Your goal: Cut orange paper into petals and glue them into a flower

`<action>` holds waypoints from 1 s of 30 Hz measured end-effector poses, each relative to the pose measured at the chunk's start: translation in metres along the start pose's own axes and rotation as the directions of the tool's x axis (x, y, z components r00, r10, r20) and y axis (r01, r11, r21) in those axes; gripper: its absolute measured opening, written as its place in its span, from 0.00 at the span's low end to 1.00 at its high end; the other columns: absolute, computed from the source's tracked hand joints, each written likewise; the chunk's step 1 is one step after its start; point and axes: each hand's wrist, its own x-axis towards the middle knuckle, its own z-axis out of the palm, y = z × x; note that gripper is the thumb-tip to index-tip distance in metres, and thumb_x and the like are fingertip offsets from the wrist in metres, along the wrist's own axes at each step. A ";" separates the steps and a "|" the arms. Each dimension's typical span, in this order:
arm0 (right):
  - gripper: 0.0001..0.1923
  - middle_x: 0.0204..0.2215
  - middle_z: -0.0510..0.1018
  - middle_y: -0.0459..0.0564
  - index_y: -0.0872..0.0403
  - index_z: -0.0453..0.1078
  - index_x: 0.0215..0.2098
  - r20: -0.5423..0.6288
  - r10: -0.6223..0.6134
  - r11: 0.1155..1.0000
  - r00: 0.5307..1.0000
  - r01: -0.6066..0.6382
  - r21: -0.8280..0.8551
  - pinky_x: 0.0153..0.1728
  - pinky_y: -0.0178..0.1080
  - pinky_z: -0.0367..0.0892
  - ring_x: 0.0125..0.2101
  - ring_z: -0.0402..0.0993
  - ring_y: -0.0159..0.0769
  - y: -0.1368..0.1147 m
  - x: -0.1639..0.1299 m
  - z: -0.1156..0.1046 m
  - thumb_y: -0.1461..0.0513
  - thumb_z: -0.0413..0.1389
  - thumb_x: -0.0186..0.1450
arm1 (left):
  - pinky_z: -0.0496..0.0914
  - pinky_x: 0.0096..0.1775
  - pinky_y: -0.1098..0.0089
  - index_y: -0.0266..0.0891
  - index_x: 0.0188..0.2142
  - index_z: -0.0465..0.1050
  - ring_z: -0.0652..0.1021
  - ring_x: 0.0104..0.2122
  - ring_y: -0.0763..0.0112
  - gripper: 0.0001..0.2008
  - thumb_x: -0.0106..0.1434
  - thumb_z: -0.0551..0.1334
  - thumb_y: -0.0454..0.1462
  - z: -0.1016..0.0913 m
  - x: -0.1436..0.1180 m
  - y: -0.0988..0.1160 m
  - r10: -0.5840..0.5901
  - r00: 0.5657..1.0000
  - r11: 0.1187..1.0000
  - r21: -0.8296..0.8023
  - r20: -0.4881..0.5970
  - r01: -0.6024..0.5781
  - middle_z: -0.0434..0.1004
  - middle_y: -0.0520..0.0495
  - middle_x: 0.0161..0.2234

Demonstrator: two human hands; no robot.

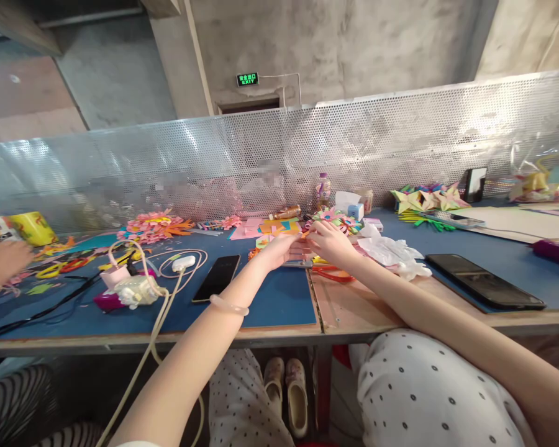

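While both arms are stretching out over the blue desk (270,304), the left hand (279,249) and right hand (330,242) are meeting fingertip to fingertip at a small orange paper piece (304,234). The fingers of both hands are curling in around it, pinching lightly, though the piece is too small to tell its shape. It is sitting just in front of a paper flower (333,218) and beside a heap of coloured paper sheets (265,228). Orange scissors (330,273) are lying under the right wrist, and crumpled white tissue (391,253) is lying just right of that hand. A black phone (217,277) is resting near the left forearm, another phone (484,280) well to the right. At the far left another person's hand (4,261) is resting beside a yellow cup (33,227).
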 end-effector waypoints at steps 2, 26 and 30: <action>0.06 0.36 0.71 0.55 0.53 0.73 0.33 -0.004 0.021 0.999 1.000 -0.021 0.042 0.40 0.46 0.64 0.39 0.66 0.44 -0.001 0.000 0.000 0.64 0.53 0.63 | 0.75 0.36 0.66 0.35 0.34 0.74 0.80 0.29 0.67 0.09 0.59 0.63 0.40 -0.001 0.002 -0.002 0.026 0.998 0.999 0.043 -0.050 -0.024 0.81 0.42 0.30; 0.08 0.29 0.75 0.50 0.54 0.72 0.29 0.087 0.422 0.737 0.903 -0.397 0.547 0.33 0.39 0.64 0.31 0.69 0.36 0.001 0.005 -0.001 0.62 0.52 0.62 | 0.72 0.32 0.73 0.35 0.38 0.72 0.79 0.34 0.70 0.10 0.61 0.61 0.39 0.000 0.001 -0.001 0.241 0.969 0.833 0.523 -0.049 -0.181 0.80 0.43 0.34; 0.07 0.28 0.75 0.50 0.54 0.72 0.28 0.079 0.430 0.744 0.899 -0.403 0.532 0.33 0.39 0.63 0.31 0.69 0.37 0.001 0.005 -0.001 0.63 0.53 0.60 | 0.72 0.31 0.72 0.35 0.38 0.73 0.80 0.34 0.69 0.11 0.60 0.62 0.42 -0.001 0.001 -0.002 0.252 0.966 0.827 0.532 -0.063 -0.181 0.80 0.43 0.34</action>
